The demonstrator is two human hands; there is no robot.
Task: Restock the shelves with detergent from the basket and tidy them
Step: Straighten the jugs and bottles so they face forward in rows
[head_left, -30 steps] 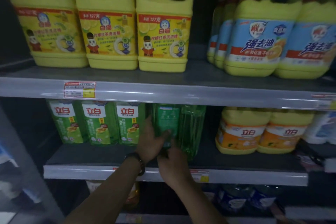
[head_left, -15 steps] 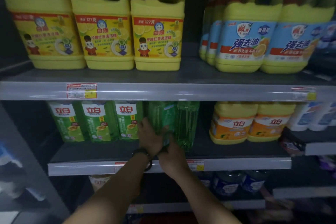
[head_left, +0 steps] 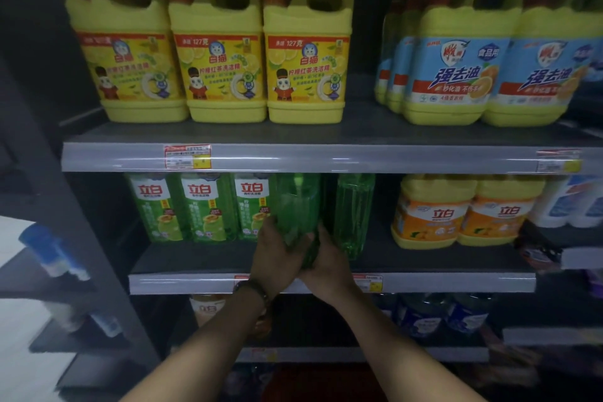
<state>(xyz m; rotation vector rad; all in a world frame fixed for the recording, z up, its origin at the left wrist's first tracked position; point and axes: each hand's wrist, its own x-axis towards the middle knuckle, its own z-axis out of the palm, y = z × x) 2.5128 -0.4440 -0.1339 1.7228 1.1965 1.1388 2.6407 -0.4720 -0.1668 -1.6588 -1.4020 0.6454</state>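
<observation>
Both hands close on one green detergent bottle (head_left: 297, 206) at the near edge of the middle shelf (head_left: 440, 282). The left hand (head_left: 277, 259) wraps its lower left side and the right hand (head_left: 326, 266) grips its base. It stands upright, just beyond them, between the labelled green bottles (head_left: 251, 206) on the left and another green bottle (head_left: 354, 212) on the right.

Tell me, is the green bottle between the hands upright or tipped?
Upright: the green bottle has near-vertical sides. Left hand and right hand grip its base, hiding whether it rests on the shelf.
</observation>
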